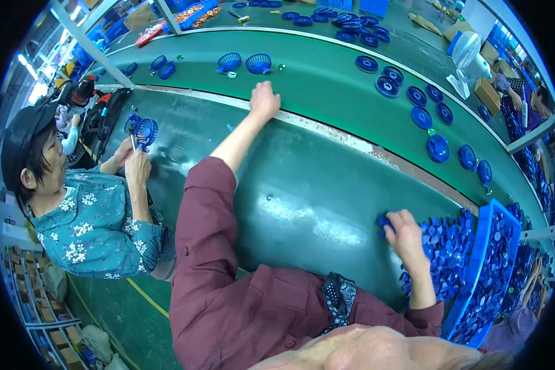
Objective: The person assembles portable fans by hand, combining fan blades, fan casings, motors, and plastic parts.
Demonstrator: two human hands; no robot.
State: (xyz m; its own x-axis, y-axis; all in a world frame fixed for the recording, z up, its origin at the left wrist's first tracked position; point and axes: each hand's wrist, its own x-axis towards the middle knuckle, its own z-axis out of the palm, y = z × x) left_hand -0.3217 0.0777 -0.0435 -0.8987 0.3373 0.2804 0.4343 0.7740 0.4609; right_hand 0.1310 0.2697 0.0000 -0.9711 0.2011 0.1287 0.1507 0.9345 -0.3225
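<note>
My left hand (264,102) is stretched out over the near edge of the green conveyor belt (320,92). Its fingers are loosely bent and apart, with nothing visible in them. Just beyond the fingertips lies a blue round slatted plastic cage (258,63), with a similar cage (229,61) to its left. At the right side of the green worktable, my right hand (404,235) is closed around small blue plastic pieces (385,223) that stick out past its fingertips. Beside that hand spreads a heap of small blue plastic pieces (447,246).
A blue tray (488,231) full of such pieces stands at the right. More blue round parts (421,117) lie along the belt. At the left, a co-worker (92,216) holds a blue cage and a tool. A white fan (467,50) stands beyond the belt.
</note>
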